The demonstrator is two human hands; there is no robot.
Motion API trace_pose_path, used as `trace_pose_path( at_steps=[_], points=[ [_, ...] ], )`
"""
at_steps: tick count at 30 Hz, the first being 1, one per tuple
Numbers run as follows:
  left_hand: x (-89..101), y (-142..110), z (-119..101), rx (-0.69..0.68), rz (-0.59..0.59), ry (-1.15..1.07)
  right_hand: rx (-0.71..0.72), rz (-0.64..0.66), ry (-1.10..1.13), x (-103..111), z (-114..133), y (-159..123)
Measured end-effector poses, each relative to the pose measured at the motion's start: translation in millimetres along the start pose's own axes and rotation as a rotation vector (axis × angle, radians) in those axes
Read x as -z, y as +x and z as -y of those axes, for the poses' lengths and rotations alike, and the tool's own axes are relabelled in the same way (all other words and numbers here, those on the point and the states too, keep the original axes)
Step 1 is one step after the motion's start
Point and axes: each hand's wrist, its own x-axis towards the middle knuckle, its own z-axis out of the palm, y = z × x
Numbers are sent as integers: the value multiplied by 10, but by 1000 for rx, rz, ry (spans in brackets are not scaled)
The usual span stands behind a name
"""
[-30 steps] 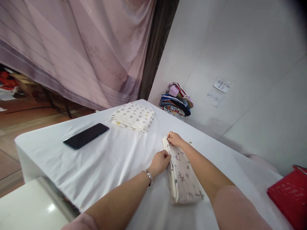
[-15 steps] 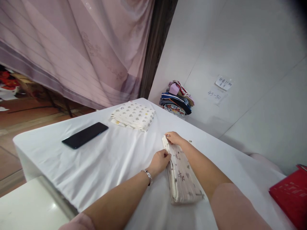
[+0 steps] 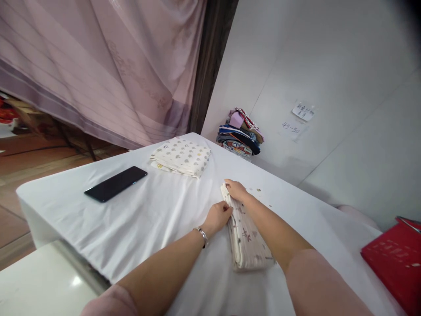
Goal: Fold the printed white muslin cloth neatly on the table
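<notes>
A folded cream cloth (image 3: 247, 239) with a small brown and grey print lies lengthwise on the white-covered table (image 3: 158, 224), its layers showing along the left edge. My left hand (image 3: 217, 216), a bracelet at its wrist, pinches that left edge between thumb and fingers. At the far end, my right hand (image 3: 235, 190) is closed over the cloth's top corner; its fingertips are partly hidden. My right forearm covers part of the cloth's right side. Farther back lies a second folded cloth (image 3: 182, 157), white with grey and yellow motifs, touched by neither hand.
A black phone (image 3: 115, 184) rests on the table at left. Beyond the far edge is a stack of folded clothes (image 3: 239, 134) beside the wall. A red bag (image 3: 394, 261) sits at the right, a white surface (image 3: 39, 285) at lower left. A pink curtain (image 3: 108, 66) hangs behind.
Both hands keep hold of the cream cloth and hardly move relative to it. Its near end seems slightly drawn up. The whole view has shifted a little.
</notes>
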Motion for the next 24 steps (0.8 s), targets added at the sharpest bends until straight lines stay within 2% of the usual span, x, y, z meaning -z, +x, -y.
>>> trace_pose_path(
  at_steps=[4,7,9,11,16,24],
  points=[
    [4,-7,-17,6,5,-5,16,-106,68,-65,-82,-350],
    [12,-6,-33,-4,10,1,162,-215,156,-161,-100,-581],
    [23,-3,-40,-17,7,11,281,-211,186,-221,-76,-646],
    [38,0,-47,-25,0,27,326,-181,181,-255,-38,-639],
    [69,-1,-65,-31,6,53,287,-140,207,-249,-14,-601],
    [71,-9,-65,-36,21,47,208,-77,339,-260,0,-792]
  ],
)
